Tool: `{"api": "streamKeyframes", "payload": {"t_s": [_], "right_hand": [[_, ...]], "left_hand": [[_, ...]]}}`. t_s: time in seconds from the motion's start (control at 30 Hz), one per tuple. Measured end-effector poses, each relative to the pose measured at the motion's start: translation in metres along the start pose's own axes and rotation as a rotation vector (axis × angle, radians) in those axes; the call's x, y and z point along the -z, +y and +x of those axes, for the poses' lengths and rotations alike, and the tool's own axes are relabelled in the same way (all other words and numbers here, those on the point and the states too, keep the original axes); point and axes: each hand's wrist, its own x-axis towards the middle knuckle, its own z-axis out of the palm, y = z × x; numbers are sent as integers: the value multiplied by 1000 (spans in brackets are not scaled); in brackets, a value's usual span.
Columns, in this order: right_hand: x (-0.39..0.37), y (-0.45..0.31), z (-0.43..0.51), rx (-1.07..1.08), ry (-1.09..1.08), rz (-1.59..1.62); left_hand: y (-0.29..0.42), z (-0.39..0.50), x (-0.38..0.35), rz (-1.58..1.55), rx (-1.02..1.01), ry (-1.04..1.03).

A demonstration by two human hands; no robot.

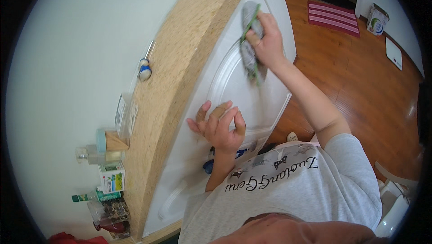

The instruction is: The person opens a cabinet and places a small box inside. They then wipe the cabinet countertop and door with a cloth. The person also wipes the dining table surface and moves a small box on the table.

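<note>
My right hand (268, 43) grips a grey cloth with green edging (251, 46), which lies against the upper part of a white cabinet door (236, 85) with a curved raised moulding. The cloth looks blurred. My left hand (221, 127) is before the same door, nearer to my body, with its fingers spread and bent and nothing in it; bandage-like wraps show on some fingers. Whether its fingertips touch the door cannot be told. Beside the door runs the edge of a beige speckled countertop (189, 88).
On the countertop by the wall stand a blue-and-white handled tool (145, 70), a clear plastic container (126, 115), a jar with a light blue lid (111, 140), a small box (112, 178) and a green-capped bottle (98, 196). A striped mat (334, 18) and a carton (377, 20) are on the wooden floor.
</note>
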Motion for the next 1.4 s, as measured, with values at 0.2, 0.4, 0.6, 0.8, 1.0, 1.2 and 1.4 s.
{"api": "streamKeyframes", "payload": {"t_s": [0.2, 0.4, 0.6, 0.8, 1.0, 1.2, 1.4], "right_hand": [[-7, -74, -48, 40, -209, 12], [11, -111, -115, 200, -834, 184], [47, -75, -154, -24, -950, 115], [39, -56, -123, -43, -514, 107], [2, -75, -111, -150, -423, -53], [13, -111, -167, 83, -757, -5], [28, -89, -190, 165, -974, -60]], "left_hand": [[-8, -26, 53, -168, 56, 73], [-13, -51, 91, -7, 137, 212], [-29, -64, 122, 244, 135, 262], [-60, -98, 122, 695, 74, 229], [-76, -106, 102, 865, 8, 244], [-80, -107, 100, 882, -50, 280], [-81, -105, 101, 904, -43, 277]]}}
